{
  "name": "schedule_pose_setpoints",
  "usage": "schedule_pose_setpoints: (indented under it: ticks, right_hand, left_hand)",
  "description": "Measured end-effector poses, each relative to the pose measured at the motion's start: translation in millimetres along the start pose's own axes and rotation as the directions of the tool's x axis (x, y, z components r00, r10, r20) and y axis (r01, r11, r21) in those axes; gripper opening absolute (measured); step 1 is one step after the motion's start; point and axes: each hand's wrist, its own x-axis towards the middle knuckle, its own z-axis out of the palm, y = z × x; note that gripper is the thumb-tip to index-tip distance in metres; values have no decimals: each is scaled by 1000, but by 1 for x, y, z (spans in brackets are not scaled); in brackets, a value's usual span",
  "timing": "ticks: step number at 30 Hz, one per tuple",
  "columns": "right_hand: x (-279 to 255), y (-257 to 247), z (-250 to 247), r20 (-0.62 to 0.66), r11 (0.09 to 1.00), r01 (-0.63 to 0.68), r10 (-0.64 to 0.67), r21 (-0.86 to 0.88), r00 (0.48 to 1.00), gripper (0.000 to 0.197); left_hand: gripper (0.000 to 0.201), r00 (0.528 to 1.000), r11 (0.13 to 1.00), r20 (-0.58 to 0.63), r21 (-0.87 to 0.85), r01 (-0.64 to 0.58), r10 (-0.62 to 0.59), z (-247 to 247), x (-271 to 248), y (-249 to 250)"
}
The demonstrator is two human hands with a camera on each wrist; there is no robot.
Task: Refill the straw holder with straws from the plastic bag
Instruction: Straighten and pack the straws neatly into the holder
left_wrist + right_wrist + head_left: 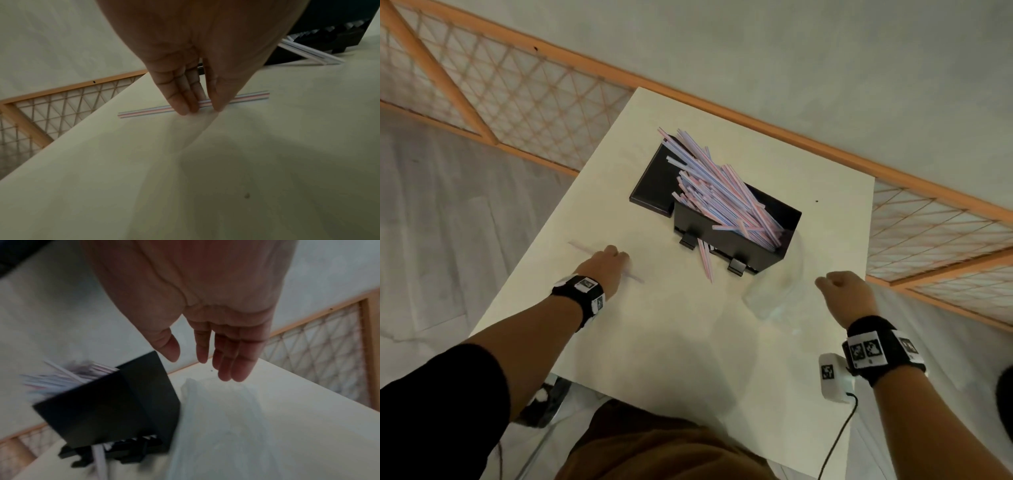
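Observation:
The black straw holder [722,240] stands at the far middle of the white table [688,342], its lid [654,178] flipped back. A heap of striped straws [715,185] sticks out of it at a slant. A couple of straws [705,260] poke from its bottom slot. One stray straw [246,97] lies flat near the table's left edge; my left hand [202,110] pinches its middle between thumb and fingertips. The clear plastic bag [222,426] lies limp against the holder's right side. My right hand [199,368] hovers just above the bag, fingers relaxed, holding nothing.
The left table edge [86,123] runs close to the stray straw. A wooden lattice screen [524,102] lines the wall behind the table. A black cable [839,438] hangs from the white unit under my right wrist, at the table's near right corner.

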Motion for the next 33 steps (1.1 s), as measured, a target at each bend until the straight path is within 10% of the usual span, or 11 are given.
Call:
schedule_pose_setpoints:
  ticks: [5,10,14,23,29,33]
  right_hand:
    - [-39,-50,-11,-149,950,287,-268,125,952,25]
    - [-41,-100,18,-24,819,570,-572,-72,820,28]
    - [-29,-119,41,78,848,473,-469,-240,880,32]
    - [-24,-119,60,-3,864,396,-418,-312,908,26]
    - [-44,-107,71,-25,851,416,-446,-320,895,21]
    - [-64,-97,76,-21,841,435,-466,-323,885,20]
  left_hand:
    - [25,998,998,-4,23,-55,55,6,-6,0]
    - [17,962,983,-213,95,-155,172,-3,-25,22]
    - [12,848,958,-462,12,-288,260,-32,-45,53]
    - [16,617,825,-622,86,-558,482,-123,-48,135]
    - [6,578,776,-584,152,-612,570,-139,-26,167]
    - [16,672,812,-457,289,-508,583,-133,-24,186]
